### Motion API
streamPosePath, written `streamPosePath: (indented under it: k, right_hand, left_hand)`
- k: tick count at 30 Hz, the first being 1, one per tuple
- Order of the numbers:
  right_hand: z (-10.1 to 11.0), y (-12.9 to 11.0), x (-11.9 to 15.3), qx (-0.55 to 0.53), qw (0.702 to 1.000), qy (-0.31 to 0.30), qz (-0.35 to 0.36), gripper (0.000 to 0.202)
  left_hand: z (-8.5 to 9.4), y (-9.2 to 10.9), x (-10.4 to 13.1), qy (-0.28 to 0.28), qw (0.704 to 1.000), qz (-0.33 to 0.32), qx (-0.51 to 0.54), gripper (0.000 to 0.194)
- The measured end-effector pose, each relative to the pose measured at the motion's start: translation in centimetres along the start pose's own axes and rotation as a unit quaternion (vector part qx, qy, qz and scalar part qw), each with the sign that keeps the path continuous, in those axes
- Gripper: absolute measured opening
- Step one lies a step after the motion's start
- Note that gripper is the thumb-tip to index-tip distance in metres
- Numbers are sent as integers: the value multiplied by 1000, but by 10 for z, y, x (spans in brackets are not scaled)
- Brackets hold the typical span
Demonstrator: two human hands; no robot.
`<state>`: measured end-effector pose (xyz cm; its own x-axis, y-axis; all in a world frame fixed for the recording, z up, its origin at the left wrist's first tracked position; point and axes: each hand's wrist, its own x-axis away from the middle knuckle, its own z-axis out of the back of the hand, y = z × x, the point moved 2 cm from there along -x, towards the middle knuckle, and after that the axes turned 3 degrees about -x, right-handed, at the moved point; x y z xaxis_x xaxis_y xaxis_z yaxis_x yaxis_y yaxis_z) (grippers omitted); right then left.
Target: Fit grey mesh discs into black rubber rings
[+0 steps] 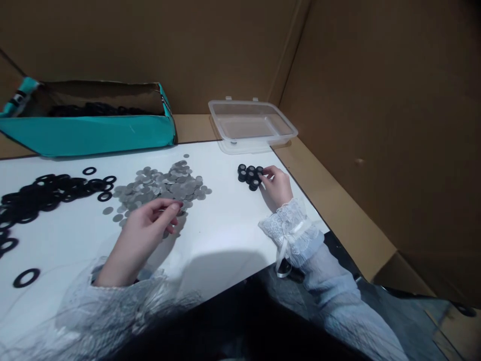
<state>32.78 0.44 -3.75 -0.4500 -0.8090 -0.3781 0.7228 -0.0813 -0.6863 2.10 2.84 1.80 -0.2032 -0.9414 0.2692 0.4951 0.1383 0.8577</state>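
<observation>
My left hand (150, 228) hovers at the near edge of a heap of flat grey discs (165, 185), thumb and fingers pinched together; whatever is between them is too small to make out. My right hand (277, 186) reaches to a cluster of short black cylinders with grey tops (250, 174), its fingertips closed on the piece at the cluster's right side. The cylinders stand close together on the white board (221, 225). A pile of black rings (48, 193) spreads over the board's left part, with a loose ring (26, 278) nearer to me.
A teal box (105, 135) holding more black rings stands at the back left. Behind the cylinders is a clear plastic container (251, 138). Tall cardboard walls (376, 125) rise at the back and right. The board's right edge runs beside my right sleeve.
</observation>
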Motion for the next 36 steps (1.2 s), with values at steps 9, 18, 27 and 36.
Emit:
streamPosePath:
  k: [9, 18, 27, 36]
  right_hand:
    - [29, -20, 14, -80, 988, 131, 14, 19]
    - [-49, -94, 70, -83, 957, -164, 226, 15]
    - [-96, -121, 67, 78, 912, -234, 329, 18]
    - [-111, -123, 61, 102, 887, -250, 374, 20]
  left_hand:
    - [68, -14, -10, 232, 972, -25, 40, 18]
    - [168, -65, 2, 341, 900, 86, -258, 11]
    - [165, -79, -11, 291, 896, 56, -331, 27]
    - [164, -79, -25, 315, 887, 49, -335, 11]
